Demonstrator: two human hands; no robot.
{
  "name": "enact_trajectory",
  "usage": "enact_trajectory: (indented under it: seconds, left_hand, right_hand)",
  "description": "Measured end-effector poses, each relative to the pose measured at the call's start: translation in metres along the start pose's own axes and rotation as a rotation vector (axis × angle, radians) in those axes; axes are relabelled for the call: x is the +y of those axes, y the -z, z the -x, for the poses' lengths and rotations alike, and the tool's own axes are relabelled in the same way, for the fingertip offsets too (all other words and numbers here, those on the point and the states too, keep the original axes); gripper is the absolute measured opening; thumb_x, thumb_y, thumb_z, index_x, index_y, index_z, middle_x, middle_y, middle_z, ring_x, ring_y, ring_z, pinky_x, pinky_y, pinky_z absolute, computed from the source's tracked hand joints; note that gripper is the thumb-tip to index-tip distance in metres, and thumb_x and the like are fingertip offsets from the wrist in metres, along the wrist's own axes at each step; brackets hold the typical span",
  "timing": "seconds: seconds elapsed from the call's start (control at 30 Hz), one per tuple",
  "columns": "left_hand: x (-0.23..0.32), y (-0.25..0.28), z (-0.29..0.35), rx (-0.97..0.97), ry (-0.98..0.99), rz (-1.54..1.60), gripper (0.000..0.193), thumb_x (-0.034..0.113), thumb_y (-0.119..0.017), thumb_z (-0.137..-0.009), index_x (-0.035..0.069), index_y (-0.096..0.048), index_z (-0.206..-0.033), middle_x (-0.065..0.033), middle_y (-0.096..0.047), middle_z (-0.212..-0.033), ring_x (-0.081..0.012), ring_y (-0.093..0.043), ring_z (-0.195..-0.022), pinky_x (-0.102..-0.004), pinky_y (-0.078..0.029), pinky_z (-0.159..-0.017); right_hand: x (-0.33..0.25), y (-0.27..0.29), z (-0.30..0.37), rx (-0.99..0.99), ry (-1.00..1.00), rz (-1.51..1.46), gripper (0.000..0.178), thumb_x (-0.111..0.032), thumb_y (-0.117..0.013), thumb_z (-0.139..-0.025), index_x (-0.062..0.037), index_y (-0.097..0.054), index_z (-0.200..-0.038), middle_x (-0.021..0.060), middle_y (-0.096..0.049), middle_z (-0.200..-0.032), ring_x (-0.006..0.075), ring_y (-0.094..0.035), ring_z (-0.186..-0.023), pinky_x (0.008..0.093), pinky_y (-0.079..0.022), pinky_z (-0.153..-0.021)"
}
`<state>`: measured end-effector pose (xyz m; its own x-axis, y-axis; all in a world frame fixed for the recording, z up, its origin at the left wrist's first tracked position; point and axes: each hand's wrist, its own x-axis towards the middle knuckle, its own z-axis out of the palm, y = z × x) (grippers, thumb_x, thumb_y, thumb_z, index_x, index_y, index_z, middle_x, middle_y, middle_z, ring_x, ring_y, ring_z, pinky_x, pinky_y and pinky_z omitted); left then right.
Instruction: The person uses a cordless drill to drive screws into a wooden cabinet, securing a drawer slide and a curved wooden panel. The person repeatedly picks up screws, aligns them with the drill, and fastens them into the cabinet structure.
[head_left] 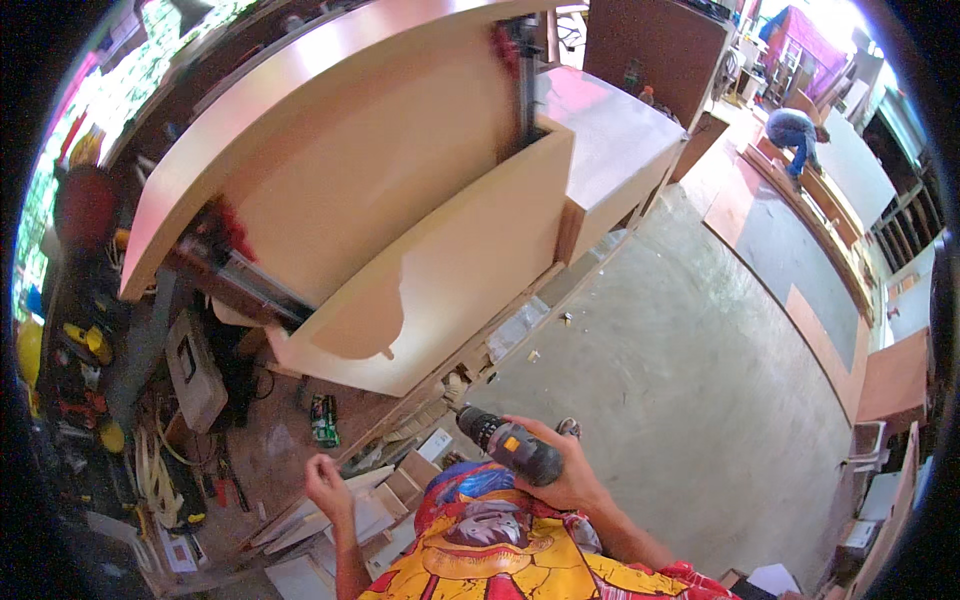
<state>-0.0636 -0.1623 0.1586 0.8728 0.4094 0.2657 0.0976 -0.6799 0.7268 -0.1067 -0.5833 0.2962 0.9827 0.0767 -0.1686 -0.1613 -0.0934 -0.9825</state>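
My right hand (pixel 566 478) is wrapped round a black cordless drill (pixel 512 448) with an orange patch, in front of my body. Its chuck points up and left, toward the lower edge of a large pale wooden drawer-like box (pixel 480 260). Metal slide rails (pixel 262 282) and red clamp-like parts show at the box's two ends. Lower left, my left hand (pixel 328 486) is raised with its fingers curled together, apart from the box; whether something small is between them cannot be made out. A green can-like object (pixel 325 420) lies on the boards beyond it.
Wood offcuts (pixel 385 500) are heaped below my left hand. Tools, coiled cable (pixel 160 480) and a grey case (pixel 195 372) crowd the left side. Grey concrete floor (pixel 680 400) spreads to the right. Another person (pixel 795 138) bends over long boards at the far right.
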Motion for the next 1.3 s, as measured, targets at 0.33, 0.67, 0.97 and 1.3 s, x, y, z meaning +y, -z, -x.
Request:
enact_trajectory:
  seconds: [0.33,0.67,0.97,1.3]
  left_hand:
    - [0.414,-0.193,0.006,-0.372,-0.596,0.351,0.01,0.009,-0.072,-0.096,0.001,-0.073,-0.103,-0.0134,-0.078,-0.094,-0.0222,-0.077,-0.089,-0.0342,-0.057,-0.082]
    - [0.511,-0.488,-0.105,-0.227,-0.756,0.099,0.007,0.007,-0.071,-0.087,0.002,-0.073,-0.092,-0.0199,-0.069,-0.094,-0.0383,-0.068,-0.092,-0.0472,-0.055,-0.083]
    - [0.494,-0.497,-0.11,-0.265,-0.685,0.15,0.021,0.008,-0.073,-0.083,0.0,-0.073,-0.103,-0.0196,-0.068,-0.103,-0.0374,-0.067,-0.1,-0.0464,-0.054,-0.09]
    - [0.462,-0.304,0.001,-0.362,-0.566,0.472,0.027,0.009,-0.076,-0.091,0.004,-0.07,-0.116,-0.0092,-0.073,-0.083,-0.0183,-0.071,-0.074,-0.0346,-0.058,-0.07]
  right_hand:
    - [0.047,0.185,0.013,0.4,-0.015,-0.033,0.072,0.006,-0.07,-0.068,-0.0049,-0.063,-0.139,0.0062,-0.073,-0.12,0.0157,-0.066,-0.109,0.0312,-0.05,-0.1]
    - [0.067,0.286,0.08,0.624,-0.071,-0.13,0.078,0.004,-0.069,-0.066,-0.0046,-0.058,-0.143,0.0059,-0.07,-0.112,0.0146,-0.067,-0.095,0.0309,-0.055,-0.086]
    - [0.068,0.297,0.061,0.594,0.065,-0.431,0.106,-0.021,-0.092,-0.074,-0.0095,-0.03,-0.159,0.0093,-0.065,-0.107,0.0159,-0.064,-0.079,0.0308,-0.056,-0.064]
    - [-0.004,0.286,-0.025,0.676,0.332,0.028,0.091,-0.024,-0.092,-0.068,0.0007,-0.049,-0.144,0.0166,-0.067,-0.124,0.0265,-0.07,-0.108,0.0369,-0.057,-0.095]
